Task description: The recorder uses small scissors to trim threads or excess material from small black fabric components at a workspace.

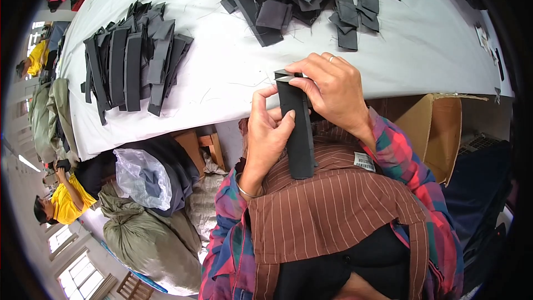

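A dark grey folded fabric strip (300,139) hangs lengthwise over my lap, just off the table's near edge. My right hand (336,89) pinches its top end between thumb and fingers, and the layers stand slightly apart there. Lower down, my left hand (266,130) grips the strip's left side, thumb in front and fingers partly hidden behind. On the white-covered table (222,72), a stack of similar dark strips (130,58) lies to the left. Farther back is a loose heap of dark folded pieces (300,0), with thread ends scattered around it.
An open cardboard box (444,133) stands under the table edge at right. At lower left are a clear plastic bag (147,180) and a big olive cloth bundle (150,239). A person in yellow (69,203) is at the far left, near more piled cloth.
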{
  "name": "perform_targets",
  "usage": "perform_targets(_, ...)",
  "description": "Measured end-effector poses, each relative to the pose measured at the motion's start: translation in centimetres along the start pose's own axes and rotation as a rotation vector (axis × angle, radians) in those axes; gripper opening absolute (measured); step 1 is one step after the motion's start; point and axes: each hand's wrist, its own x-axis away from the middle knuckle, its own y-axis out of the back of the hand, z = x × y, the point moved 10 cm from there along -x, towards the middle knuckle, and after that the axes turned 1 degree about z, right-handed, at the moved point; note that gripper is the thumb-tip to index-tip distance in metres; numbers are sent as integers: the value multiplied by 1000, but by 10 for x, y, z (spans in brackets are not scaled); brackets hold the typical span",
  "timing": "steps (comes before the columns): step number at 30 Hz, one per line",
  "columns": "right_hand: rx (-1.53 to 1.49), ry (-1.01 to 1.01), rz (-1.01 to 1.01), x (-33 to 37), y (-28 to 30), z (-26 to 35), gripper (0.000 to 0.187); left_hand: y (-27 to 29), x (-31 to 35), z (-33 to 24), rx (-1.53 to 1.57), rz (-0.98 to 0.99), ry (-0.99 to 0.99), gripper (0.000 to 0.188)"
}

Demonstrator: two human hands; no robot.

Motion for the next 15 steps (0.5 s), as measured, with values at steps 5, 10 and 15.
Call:
perform_targets(5, 103, 38, -1, 0, 2, 5, 11, -2, 2, 4, -12, -3, -8, 49)
perform_targets(10, -214, -186, -46, 4, 9, -27, 15, -6, 7, 4, 66, 8, -7, 52)
perform_targets(15, -572, -395, 240, 20, -19, -37, 21, -2, 11, 25, 292, 21, 16, 48)
